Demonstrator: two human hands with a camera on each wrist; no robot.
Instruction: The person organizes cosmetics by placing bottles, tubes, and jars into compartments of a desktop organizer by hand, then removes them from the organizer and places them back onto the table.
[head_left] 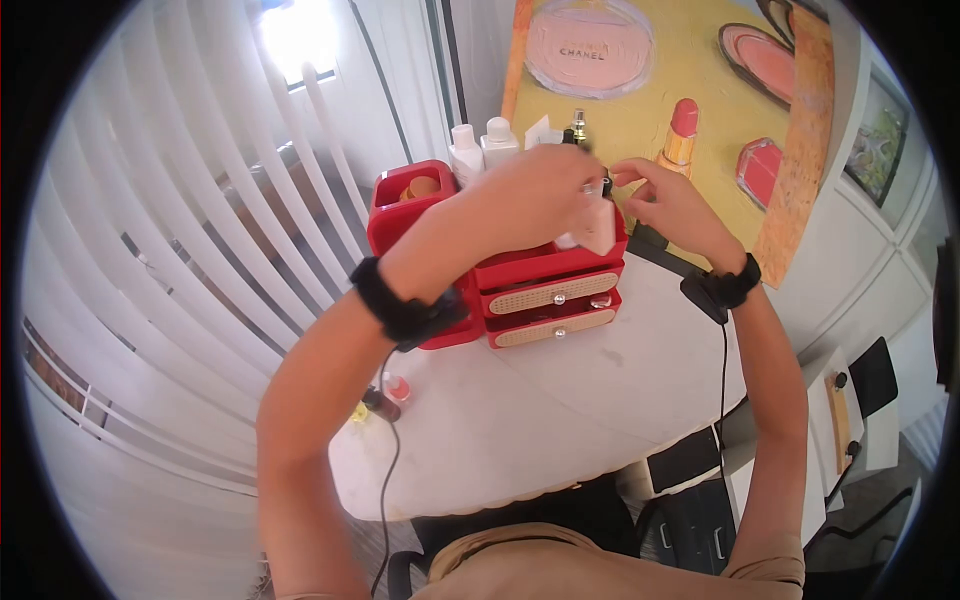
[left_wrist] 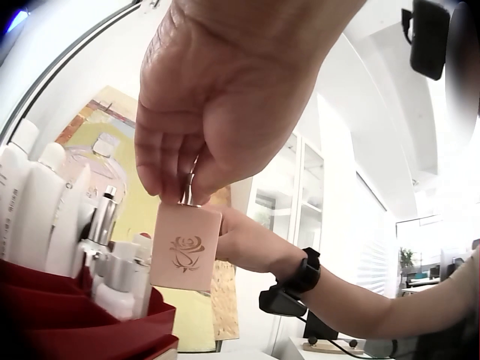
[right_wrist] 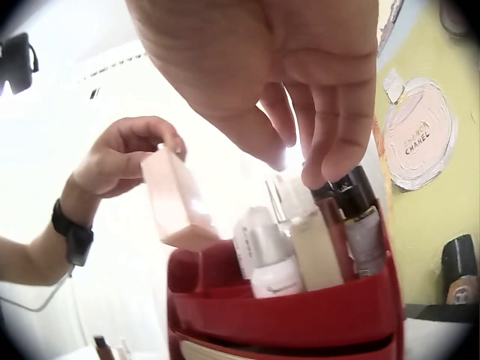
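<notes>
Small bottles [head_left: 380, 402]: lower left of the head view, on the white table [head_left: 520, 430]
Red organizer [head_left: 550, 267]: centre, two drawers ajar
Left hand [head_left: 535, 200]: upper centre, fingers gripping the rose-emblem pink bottle [left_wrist: 186, 251] by its top
Right hand [head_left: 685, 212]: upper right, fingers bent near bottle caps; grip unclear

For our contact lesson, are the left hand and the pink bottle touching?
Touching: in the left wrist view, the left hand pinches the pink bottle by its silvery neck.
</notes>
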